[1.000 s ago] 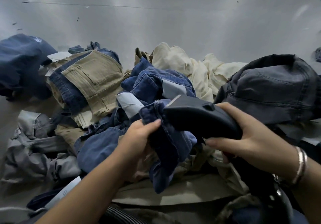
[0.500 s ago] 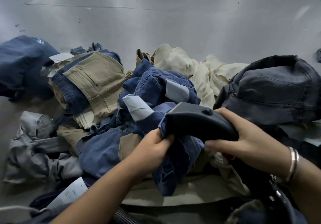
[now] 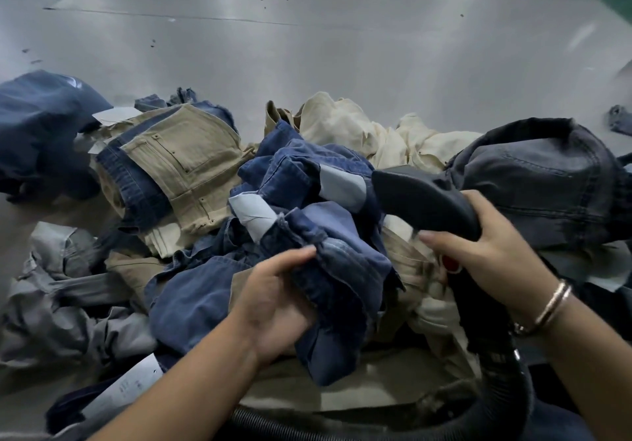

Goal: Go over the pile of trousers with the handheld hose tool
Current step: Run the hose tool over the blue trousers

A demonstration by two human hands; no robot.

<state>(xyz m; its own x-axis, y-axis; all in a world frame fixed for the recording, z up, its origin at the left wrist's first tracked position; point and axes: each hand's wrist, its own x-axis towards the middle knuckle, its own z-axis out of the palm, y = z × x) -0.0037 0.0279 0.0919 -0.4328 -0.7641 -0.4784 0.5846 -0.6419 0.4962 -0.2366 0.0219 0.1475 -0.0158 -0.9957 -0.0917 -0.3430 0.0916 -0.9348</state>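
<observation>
A pile of trousers (image 3: 191, 167) in blue, khaki, cream and grey lies on a shiny grey table. My left hand (image 3: 273, 300) grips a bunched fold of the blue trousers (image 3: 338, 269) in the middle of the pile. My right hand (image 3: 485, 252) holds the black hose tool (image 3: 420, 197) by its handle, a red button just under the fingers. The tool's flat nozzle points left and sits against the blue cloth near a grey label patch. Its ribbed black hose (image 3: 506, 403) loops down to the lower right.
Dark grey trousers (image 3: 547, 184) are heaped at the right, navy ones (image 3: 41, 126) at the far left, cream ones (image 3: 359, 133) behind. Paper tags (image 3: 126, 386) lie at the lower left. The bare metal table (image 3: 307, 47) stretches beyond the pile.
The nozzle has slid up and to the right, off the fold it touched. My left hand has shifted its grip on the blue trousers and pulled the fold lower.
</observation>
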